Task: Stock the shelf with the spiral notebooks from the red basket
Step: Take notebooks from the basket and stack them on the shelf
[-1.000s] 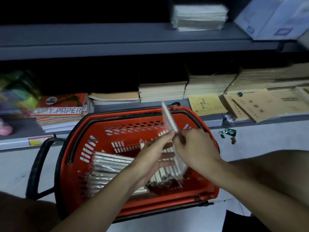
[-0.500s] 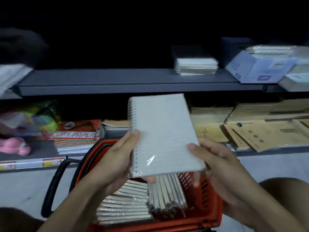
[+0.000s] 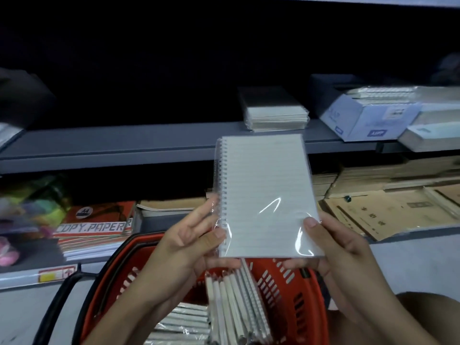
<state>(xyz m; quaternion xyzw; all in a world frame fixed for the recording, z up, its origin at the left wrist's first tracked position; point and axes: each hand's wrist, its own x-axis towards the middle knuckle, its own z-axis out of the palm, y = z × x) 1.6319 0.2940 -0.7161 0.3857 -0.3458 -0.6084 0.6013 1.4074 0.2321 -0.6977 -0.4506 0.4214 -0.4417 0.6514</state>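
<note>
I hold a plastic-wrapped white spiral notebook (image 3: pixel 266 195) upright in front of me, its coil on the left. My left hand (image 3: pixel 191 242) grips its lower left edge at the coil and my right hand (image 3: pixel 333 247) grips its lower right corner. Below them sits the red basket (image 3: pixel 301 302) with several more wrapped spiral notebooks (image 3: pixel 236 305) standing and lying inside. The grey shelf (image 3: pixel 124 143) runs behind the notebook, with a small wrapped stack of notebooks (image 3: pixel 276 115) on it just above and behind the one I hold.
A blue-and-white box (image 3: pixel 368 118) of notebooks sits on the shelf to the right. The lower shelf holds copy paper packs (image 3: pixel 97 225) on the left and brown exercise books (image 3: pixel 388 210) on the right. The basket's black handle (image 3: pixel 57 302) hangs down on its left.
A second ago both hands were down in the basket pulling one notebook out. Since then they have lifted it flat-on toward the grey shelf, and the view has tilted upward.
</note>
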